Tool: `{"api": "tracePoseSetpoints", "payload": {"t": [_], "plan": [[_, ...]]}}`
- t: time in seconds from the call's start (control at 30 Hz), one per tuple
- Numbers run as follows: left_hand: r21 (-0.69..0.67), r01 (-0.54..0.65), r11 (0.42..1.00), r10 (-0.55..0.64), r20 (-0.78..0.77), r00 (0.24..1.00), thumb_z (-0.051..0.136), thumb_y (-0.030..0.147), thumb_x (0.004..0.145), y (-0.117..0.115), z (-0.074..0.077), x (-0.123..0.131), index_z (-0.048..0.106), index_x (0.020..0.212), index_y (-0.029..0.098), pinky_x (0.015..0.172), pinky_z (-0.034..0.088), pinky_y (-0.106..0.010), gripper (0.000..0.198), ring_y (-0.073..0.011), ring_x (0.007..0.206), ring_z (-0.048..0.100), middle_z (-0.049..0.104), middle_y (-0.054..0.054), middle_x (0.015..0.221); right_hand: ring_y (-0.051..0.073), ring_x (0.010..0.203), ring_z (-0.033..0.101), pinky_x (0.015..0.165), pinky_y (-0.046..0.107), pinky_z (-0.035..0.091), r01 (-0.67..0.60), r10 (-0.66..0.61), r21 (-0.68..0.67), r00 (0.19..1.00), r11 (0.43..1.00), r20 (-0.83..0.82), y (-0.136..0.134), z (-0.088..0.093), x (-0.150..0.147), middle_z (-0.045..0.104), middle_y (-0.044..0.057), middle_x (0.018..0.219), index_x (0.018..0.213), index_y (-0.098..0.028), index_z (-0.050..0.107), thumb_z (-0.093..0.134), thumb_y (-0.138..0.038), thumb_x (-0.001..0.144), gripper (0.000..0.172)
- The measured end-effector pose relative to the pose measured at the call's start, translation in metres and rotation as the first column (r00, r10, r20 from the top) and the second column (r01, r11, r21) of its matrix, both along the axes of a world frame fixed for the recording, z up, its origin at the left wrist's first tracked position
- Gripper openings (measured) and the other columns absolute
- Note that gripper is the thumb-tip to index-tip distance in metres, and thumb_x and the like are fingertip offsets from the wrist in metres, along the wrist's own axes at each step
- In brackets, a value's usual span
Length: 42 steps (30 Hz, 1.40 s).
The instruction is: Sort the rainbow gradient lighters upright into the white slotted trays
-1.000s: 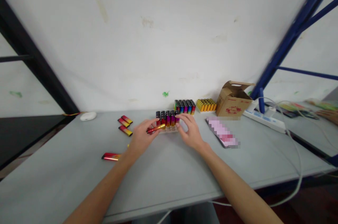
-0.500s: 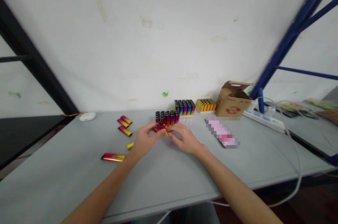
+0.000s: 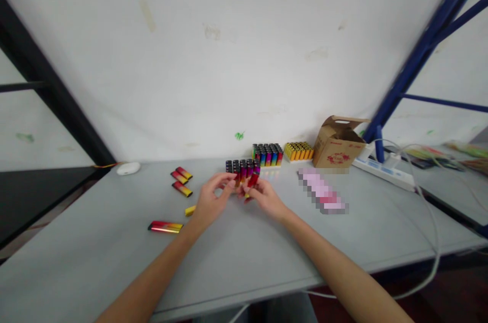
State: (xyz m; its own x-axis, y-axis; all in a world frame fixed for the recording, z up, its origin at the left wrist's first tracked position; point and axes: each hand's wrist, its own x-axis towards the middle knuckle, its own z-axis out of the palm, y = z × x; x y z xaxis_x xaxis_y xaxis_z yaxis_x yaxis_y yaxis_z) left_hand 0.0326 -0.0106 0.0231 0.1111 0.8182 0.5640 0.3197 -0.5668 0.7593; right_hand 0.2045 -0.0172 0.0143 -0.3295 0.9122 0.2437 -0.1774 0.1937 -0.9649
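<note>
In front of me my right hand [image 3: 267, 199] has its fingers closed on a red battery [image 3: 252, 180] with a yellow end, held tilted. My left hand [image 3: 214, 195] is close beside it, thumb and forefinger drawn together; what sits between those fingertips is hard to make out. Directly behind the hands stands a block of dark-topped red and purple batteries [image 3: 244, 168], partly covered by my fingers. Left of my left hand lie loose red-and-yellow pieces [image 3: 182, 189], and another red-and-yellow piece [image 3: 164, 227] rests closer to me. A yellow piece [image 3: 189, 211] is partly hidden by my left wrist.
Farther back are a block of multicoloured batteries [image 3: 267, 155] and a block of yellow ones [image 3: 299, 151]. An open cardboard box [image 3: 337, 148], a blurred-out phone [image 3: 322, 190] and a white power strip [image 3: 385, 173] with cables occupy the right. A white case [image 3: 128, 168] lies far left.
The red-and-yellow battery, earlier between both hands at the left fingertips, has moved right and is now upright-tilted in my right hand. The view has shifted slightly.
</note>
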Motion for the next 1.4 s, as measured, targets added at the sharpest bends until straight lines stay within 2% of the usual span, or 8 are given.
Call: {"api": "tracePoseSetpoints", "payload": {"t": [0.1, 0.23, 0.37, 0.47, 0.6, 0.73, 0.97, 1.4], "plan": [[-0.043, -0.018, 0.999, 0.016, -0.046, 0.999, 0.047, 0.048, 0.090, 0.000, 0.000, -0.002, 0.070, 0.086, 0.016, 0.072, 0.052, -0.029, 0.040, -0.0181, 0.076, 0.065, 0.070, -0.006, 0.079, 0.014, 0.064, 0.062, 0.048, 0.022, 0.041, 0.030, -0.050, -0.142, 0.989, 0.989, -0.141, 0.003, 0.004, 0.007, 0.071, 0.006, 0.086, 0.090, -0.018, 0.060, 0.066, -0.041, 0.075, 0.028], [-0.038, -0.017, 0.999, 0.012, -0.112, 0.994, 0.041, 0.051, 0.092, -0.002, -0.001, -0.002, 0.069, 0.074, 0.016, 0.060, 0.047, -0.026, 0.048, -0.0149, 0.058, 0.059, 0.062, -0.001, 0.059, 0.013, 0.051, 0.056, 0.039, 0.019, 0.033, 0.054, -0.122, -0.241, 0.952, 0.969, -0.280, 0.006, 0.010, 0.013, 0.068, 0.001, 0.064, 0.090, -0.018, 0.061, 0.065, -0.033, 0.070, 0.026], [-0.038, 0.013, 0.999, -0.019, -0.154, 0.988, 0.041, 0.050, 0.092, -0.004, -0.002, 0.000, 0.067, 0.067, 0.016, 0.053, 0.044, -0.024, 0.049, -0.0131, 0.051, 0.057, 0.062, -0.001, 0.056, 0.014, 0.061, 0.061, 0.044, 0.020, 0.041, 0.075, -0.196, -0.318, 0.909, 0.945, -0.368, 0.009, 0.011, 0.017, 0.072, 0.005, 0.080, 0.074, -0.017, 0.057, 0.065, -0.024, 0.063, 0.015], [-0.040, 0.028, 0.999, -0.035, -0.176, 0.984, 0.040, 0.049, 0.092, -0.005, -0.002, 0.000, 0.066, 0.065, 0.017, 0.052, 0.044, -0.023, 0.049, -0.0121, 0.050, 0.056, 0.063, -0.001, 0.057, 0.010, 0.048, 0.050, 0.038, 0.018, 0.032, 0.065, -0.217, -0.377, 0.900, 0.924, -0.378, 0.011, 0.012, 0.021, 0.064, -0.001, 0.064, 0.083, -0.018, 0.059, 0.064, -0.019, 0.062, 0.022], [-0.007, 0.030, 1.000, -0.031, -0.194, 0.981, 0.040, 0.045, 0.093, -0.005, -0.003, -0.001, 0.066, 0.065, 0.016, 0.052, 0.043, -0.022, 0.048, -0.0112, 0.049, 0.055, 0.062, 0.000, 0.056, 0.007, 0.042, 0.034, 0.036, 0.017, 0.019, -0.069, -0.128, -0.395, 0.882, 0.916, -0.453, 0.012, 0.015, 0.027, 0.046, -0.006, 0.052, 0.080, -0.018, 0.058, 0.061, -0.037, 0.070, 0.022], [0.028, 0.037, 0.999, -0.030, -0.213, 0.977, 0.040, 0.042, 0.094, -0.004, -0.005, -0.001, 0.065, 0.064, 0.016, 0.052, 0.042, -0.022, 0.047, -0.0108, 0.048, 0.054, 0.060, 0.001, 0.054, 0.008, 0.044, 0.031, 0.038, 0.018, 0.020, -0.192, -0.038, -0.400, 0.866, 0.896, -0.499, 0.012, 0.016, 0.030, 0.034, -0.006, 0.050, 0.059, -0.020, 0.042, 0.054, -0.057, 0.074, 0.042], [0.032, 0.031, 0.999, -0.022, -0.267, 0.963, 0.040, 0.041, 0.094, -0.006, -0.005, 0.001, 0.064, 0.063, 0.017, 0.055, 0.042, -0.023, 0.046, -0.0124, 0.052, 0.056, 0.060, 0.001, 0.052, 0.009, 0.045, 0.027, 0.040, 0.019, 0.019, -0.216, -0.004, -0.404, 0.878, 0.889, -0.479, 0.011, 0.016, 0.031, 0.028, -0.006, 0.053, 0.059, -0.022, 0.031, 0.045, -0.056, 0.076, 0.040], [0.031, 0.026, 0.999, -0.016, -0.294, 0.956, 0.039, 0.043, 0.094, -0.007, -0.005, 0.002, 0.064, 0.062, 0.018, 0.056, 0.043, -0.023, 0.047, -0.0131, 0.052, 0.056, 0.059, 0.001, 0.051, 0.008, 0.043, 0.017, 0.039, 0.018, 0.012, -0.236, 0.016, -0.459, 0.901, 0.856, -0.434, 0.011, 0.016, 0.027, 0.023, -0.009, 0.052, 0.063, -0.023, 0.028, 0.044, -0.048, 0.075, 0.033]]}}
